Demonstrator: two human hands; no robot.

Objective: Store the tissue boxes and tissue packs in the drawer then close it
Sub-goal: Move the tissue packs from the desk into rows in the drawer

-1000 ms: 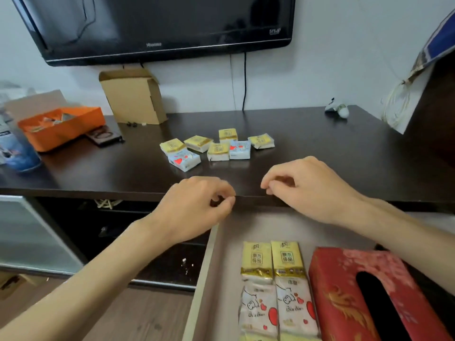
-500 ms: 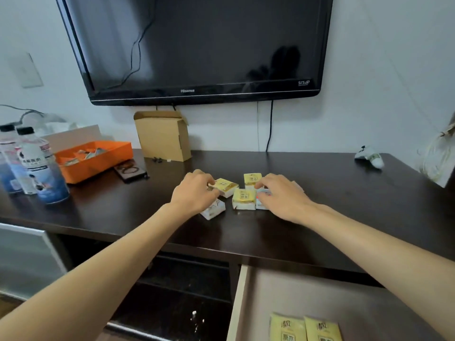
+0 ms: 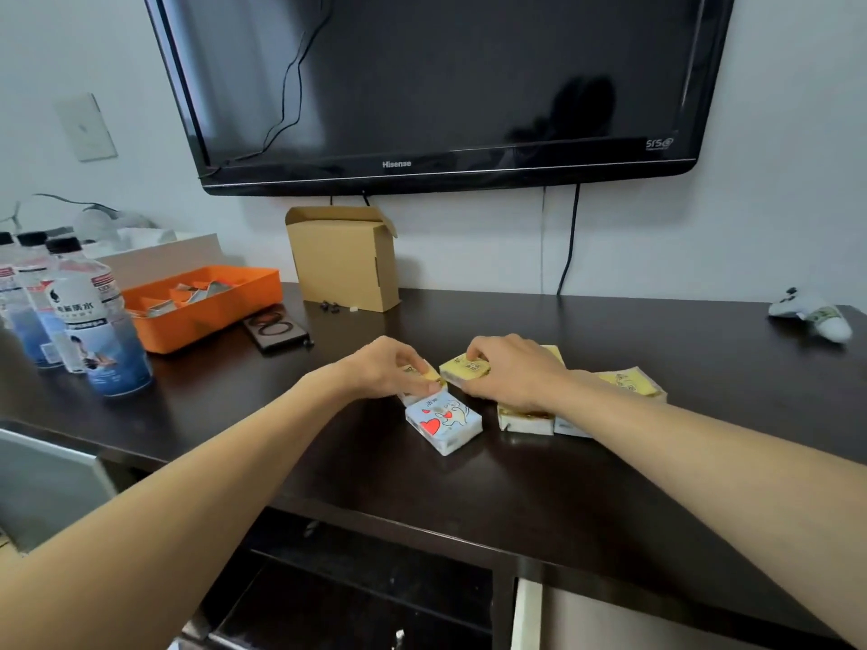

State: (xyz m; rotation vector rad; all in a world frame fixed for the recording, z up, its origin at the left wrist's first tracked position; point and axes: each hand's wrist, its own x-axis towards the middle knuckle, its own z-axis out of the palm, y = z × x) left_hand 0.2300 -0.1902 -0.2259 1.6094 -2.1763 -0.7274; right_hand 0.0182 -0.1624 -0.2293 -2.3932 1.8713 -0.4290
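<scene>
Several small tissue packs lie in a cluster on the dark cabinet top. My left hand pinches a yellow pack at the cluster's left, just behind a white pack with red hearts. My right hand grips another yellow pack by its top edge. More yellow packs lie under my right wrist and to its right. The open drawer shows only its left wall at the bottom edge; its contents are out of view.
An orange tray, a dark flat case and several water bottles stand at the left. A cardboard box sits against the wall under the TV. A white controller lies far right.
Both hands left the drawer's front edge and reached up to the packs on the cabinet top. They now close on two yellow packs. The view tilted up, so the drawer's contents dropped out of sight.
</scene>
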